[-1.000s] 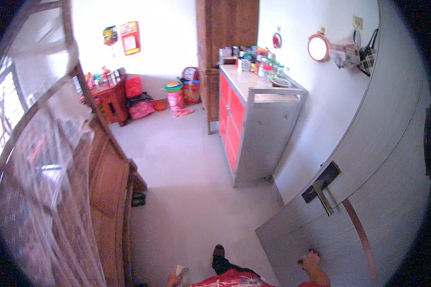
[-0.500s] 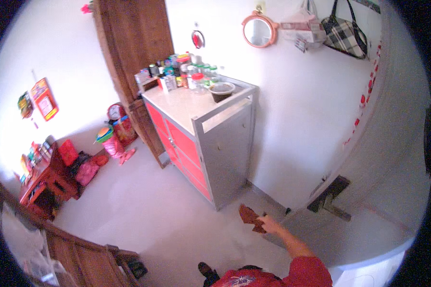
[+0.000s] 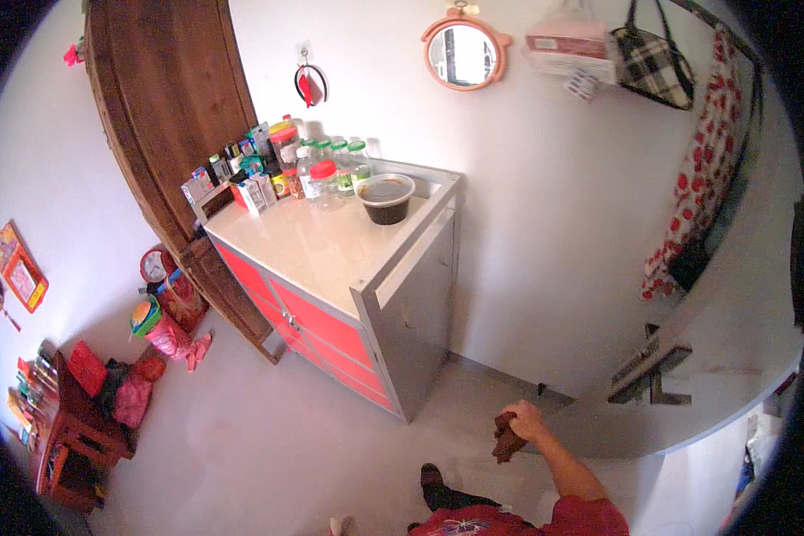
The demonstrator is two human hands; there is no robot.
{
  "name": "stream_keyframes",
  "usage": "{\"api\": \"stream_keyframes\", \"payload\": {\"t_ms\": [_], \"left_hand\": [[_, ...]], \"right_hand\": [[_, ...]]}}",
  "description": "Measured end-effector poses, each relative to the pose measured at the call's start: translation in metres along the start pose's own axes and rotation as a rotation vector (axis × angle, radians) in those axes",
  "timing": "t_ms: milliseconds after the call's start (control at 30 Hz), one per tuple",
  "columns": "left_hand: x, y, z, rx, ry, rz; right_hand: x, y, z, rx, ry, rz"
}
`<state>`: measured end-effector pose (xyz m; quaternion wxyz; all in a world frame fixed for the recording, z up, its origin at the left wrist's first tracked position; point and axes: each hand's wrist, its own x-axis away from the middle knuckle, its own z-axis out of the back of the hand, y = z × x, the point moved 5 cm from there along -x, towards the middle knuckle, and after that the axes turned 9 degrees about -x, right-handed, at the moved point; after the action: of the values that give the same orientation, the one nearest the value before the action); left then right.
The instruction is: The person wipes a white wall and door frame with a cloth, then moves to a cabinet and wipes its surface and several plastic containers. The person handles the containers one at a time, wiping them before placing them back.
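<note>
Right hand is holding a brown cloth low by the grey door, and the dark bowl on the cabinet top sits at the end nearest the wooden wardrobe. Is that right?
Not quite. The head view shows the dark bowl at the cabinet's far end from the wooden wardrobe, beside the raised back corner; the bottles and jars stand on the wardrobe's side. The right hand does hold a brown cloth low by the grey door.

The right hand (image 3: 520, 422) reaches forward toward twelve o'clock, forearm bare below a red sleeve, entering from the lower edge at five o'clock. Its fingers (image 3: 507, 431) are curled closed. The left hand is out of sight.
</note>
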<state>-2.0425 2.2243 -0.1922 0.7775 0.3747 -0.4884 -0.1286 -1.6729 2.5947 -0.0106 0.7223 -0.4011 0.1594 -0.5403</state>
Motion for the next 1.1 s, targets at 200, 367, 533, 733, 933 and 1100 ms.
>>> {"api": "stream_keyframes", "payload": {"t_ms": [200,367,533,733,933,1100], "left_hand": [[-0.029,0.039,0.014,0.045,0.003,0.038],[-0.054,0.063,0.032,0.081,0.001,0.049],[-0.079,0.068,0.064,0.128,0.007,0.071],[-0.129,0.082,0.123,0.125,-0.077,0.077],[-0.190,0.105,0.213,0.171,-0.170,0.068],[-0.239,0.109,0.264,0.122,-0.323,0.123]], "right_hand": [[-0.087,-0.087,0.011,-0.840,0.064,-0.090],[-0.117,-0.202,0.041,-0.870,0.078,0.284],[-0.073,-0.304,-0.009,-0.476,0.057,0.536],[-0.094,-0.369,-0.111,-0.019,0.549,0.786],[-0.182,-0.413,-0.120,0.451,0.864,0.514],[-0.222,-0.438,-0.134,0.461,0.910,0.562]]}}
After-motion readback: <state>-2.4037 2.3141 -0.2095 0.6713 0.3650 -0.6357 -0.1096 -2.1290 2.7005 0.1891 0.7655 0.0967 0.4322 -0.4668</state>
